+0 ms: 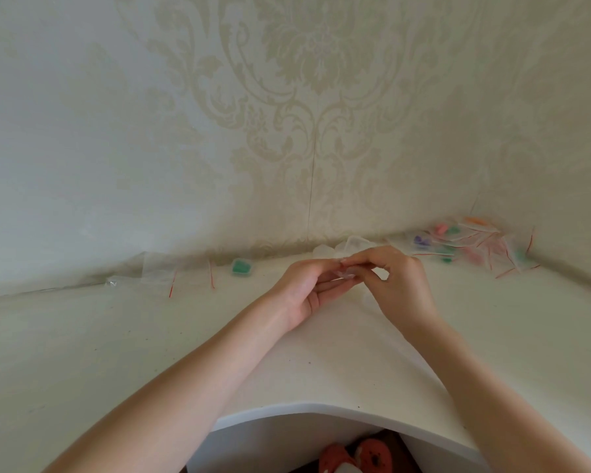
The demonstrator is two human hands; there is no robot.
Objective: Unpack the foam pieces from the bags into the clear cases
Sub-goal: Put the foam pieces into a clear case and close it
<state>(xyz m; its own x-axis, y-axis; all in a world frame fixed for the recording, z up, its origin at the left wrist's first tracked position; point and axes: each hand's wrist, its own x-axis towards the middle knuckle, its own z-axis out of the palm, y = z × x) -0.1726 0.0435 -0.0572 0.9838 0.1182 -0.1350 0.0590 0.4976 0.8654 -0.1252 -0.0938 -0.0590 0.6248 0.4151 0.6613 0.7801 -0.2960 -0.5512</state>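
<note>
Both my hands meet above the middle of the white desk (82, 353). My left hand (304, 291) lies palm up, fingers curled round a small clear case (345, 274). My right hand (396, 281) pinches that same case from the right with fingertips. Whether the case holds foam is hidden by my fingers. A clear case with green foam (242, 267) sits by the wall to the left. A heap of small zip bags with coloured foam pieces (471, 244) lies in the right corner.
Empty clear bags with red strips (181, 271) lie along the wall at the left. More clear cases (352, 245) stand behind my hands. Patterned wallpaper rises behind the desk. The desk's curved front edge (321, 409) is near me, with orange slippers (359, 455) below.
</note>
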